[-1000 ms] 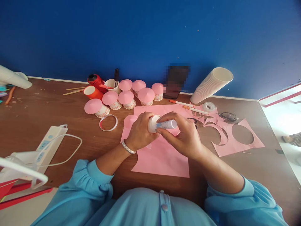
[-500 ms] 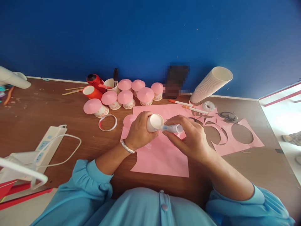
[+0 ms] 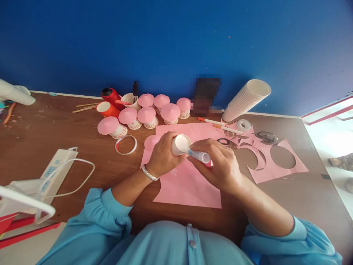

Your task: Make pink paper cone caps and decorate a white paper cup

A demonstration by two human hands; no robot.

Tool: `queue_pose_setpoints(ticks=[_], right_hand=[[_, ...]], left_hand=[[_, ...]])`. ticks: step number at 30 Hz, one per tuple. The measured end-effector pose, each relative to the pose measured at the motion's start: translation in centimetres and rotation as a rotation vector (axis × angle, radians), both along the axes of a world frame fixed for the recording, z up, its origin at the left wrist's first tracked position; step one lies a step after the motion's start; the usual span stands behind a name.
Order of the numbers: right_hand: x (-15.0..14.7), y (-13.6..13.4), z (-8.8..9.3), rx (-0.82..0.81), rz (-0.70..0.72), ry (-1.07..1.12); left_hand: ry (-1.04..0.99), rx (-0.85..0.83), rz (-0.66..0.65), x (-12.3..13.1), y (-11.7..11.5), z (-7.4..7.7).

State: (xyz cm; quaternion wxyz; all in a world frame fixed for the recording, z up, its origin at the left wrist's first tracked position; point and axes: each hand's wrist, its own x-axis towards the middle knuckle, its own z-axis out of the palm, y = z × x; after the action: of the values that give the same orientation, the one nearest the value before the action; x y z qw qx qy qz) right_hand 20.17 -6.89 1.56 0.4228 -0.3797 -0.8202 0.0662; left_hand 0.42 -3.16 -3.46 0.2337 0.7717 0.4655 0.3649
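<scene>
My left hand (image 3: pixel 164 154) wraps round a small white paper cup (image 3: pixel 182 142), its round end tilted toward me. In my right hand (image 3: pixel 220 162) is a whitish glue stick (image 3: pixel 202 156) with a blue label, pinched between thumb and fingers. Its far tip meets the cup's near right edge; the exact contact is hidden by the fingers. Both hands are above a sheet of pink paper (image 3: pixel 190 187). Behind them stand several printed paper cups topped with pink paper cones (image 3: pixel 170 111).
A stack of white cups (image 3: pixel 245 99) leans at the blue wall. Pink paper scraps (image 3: pixel 298 158), clear tape (image 3: pixel 243 125), scissors (image 3: pixel 223 141) and two markers (image 3: pixel 228 129) lie to the right. To the left are a tape ring (image 3: pixel 126 144), red thread spool (image 3: pixel 110 96) and power strip (image 3: pixel 59 173).
My right hand has shifted slightly left and down, tilting the glue stick more toward me along the cup's edge. My left hand keeps its hold on the cup.
</scene>
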Motion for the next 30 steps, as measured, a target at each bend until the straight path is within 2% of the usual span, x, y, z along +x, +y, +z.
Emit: queue_pose_setpoints(ticks=[6, 9, 13, 17, 20, 24, 30], right_hand=[[1.3, 0.3, -0.4, 0.046, -0.081, -0.103], [1.7, 0.4, -0.6, 0.02, -0.13, -0.051], [1.6, 0.4, -0.3, -0.204, -0.192, 0.228], [1.4, 0.9, -0.4, -0.533, -0.132, 0.662], [1.2, 1.3, -0.9, -0.657, -0.098, 0.86], [0.6, 1.0, -1.1, -0.634, -0.091, 0.813], [-0.5, -0.4, -0.8, -0.343, -0.061, 0.483]], left_hand=[[-0.07, -0.067, 0.038, 0.3, 0.0, 0.3], [-0.095, -0.084, 0.053, 0.3, 0.0, 0.3], [-0.121, -0.099, 0.04, 0.3, 0.1, 0.4], [-0.167, -0.123, 0.039, 0.4, 0.1, 0.4], [-0.192, -0.15, 0.033, 0.5, 0.1, 0.3], [-0.201, -0.169, 0.039, 0.6, 0.0, 0.3], [-0.216, -0.154, 0.013, 0.6, -0.1, 0.3]])
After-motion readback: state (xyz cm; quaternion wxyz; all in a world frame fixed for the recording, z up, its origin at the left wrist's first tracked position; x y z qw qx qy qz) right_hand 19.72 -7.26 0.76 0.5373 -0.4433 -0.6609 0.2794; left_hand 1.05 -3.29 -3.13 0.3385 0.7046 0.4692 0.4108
